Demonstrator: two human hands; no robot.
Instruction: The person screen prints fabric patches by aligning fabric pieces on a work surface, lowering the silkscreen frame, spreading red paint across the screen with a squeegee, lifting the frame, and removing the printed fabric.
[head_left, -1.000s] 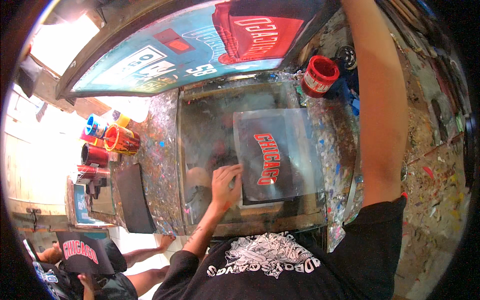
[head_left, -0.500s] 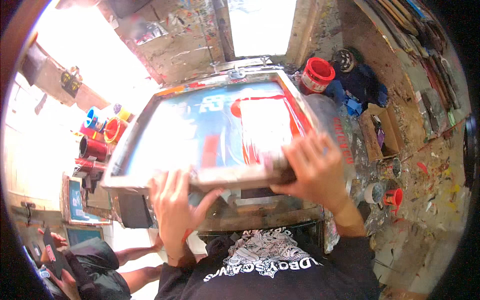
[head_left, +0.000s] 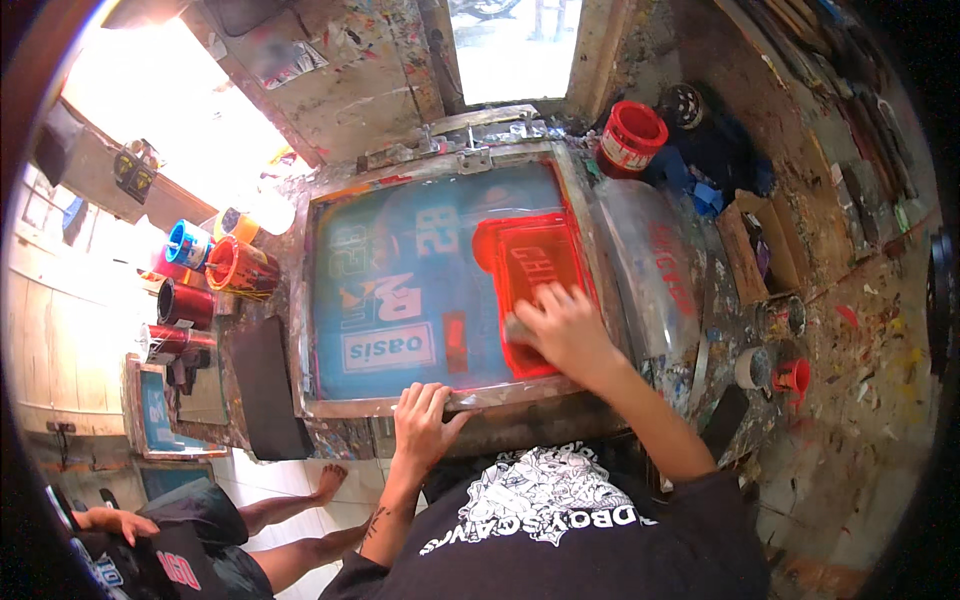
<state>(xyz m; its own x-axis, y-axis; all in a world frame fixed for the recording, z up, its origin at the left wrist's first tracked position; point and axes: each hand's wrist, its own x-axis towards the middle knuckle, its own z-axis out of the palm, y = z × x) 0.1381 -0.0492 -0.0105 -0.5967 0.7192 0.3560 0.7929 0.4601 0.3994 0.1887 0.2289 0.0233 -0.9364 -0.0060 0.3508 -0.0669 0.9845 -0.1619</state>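
Note:
A silk screen in a wooden frame (head_left: 530, 393) lies flat on the bench in front of me, its blue mesh (head_left: 470, 290) carrying several pale stencil shapes. Wet red ink (head_left: 535, 240) covers a patch at its right side. My left hand (head_left: 424, 425) grips the near rail of the frame, fingers over the top and thumb apart on my side. Above the lower part of the red patch, my right hand (head_left: 562, 325) is closed round a small grey-brown squeegee (head_left: 517, 330). Motion blurs that hand, and its fingers hide most of the tool.
Several ink pots, including an orange one (head_left: 240, 265), line the left side. A red bucket (head_left: 632, 138) stands at the back right, near a cardboard box (head_left: 762, 248). Clear plastic sheeting (head_left: 645, 270) lies right of the screen. Another person's legs (head_left: 300, 545) are at lower left.
The screen has come down flat from a raised, tilted position. My right hand has left its front corner and moved left over the red ink; my left hand stays on the near rail.

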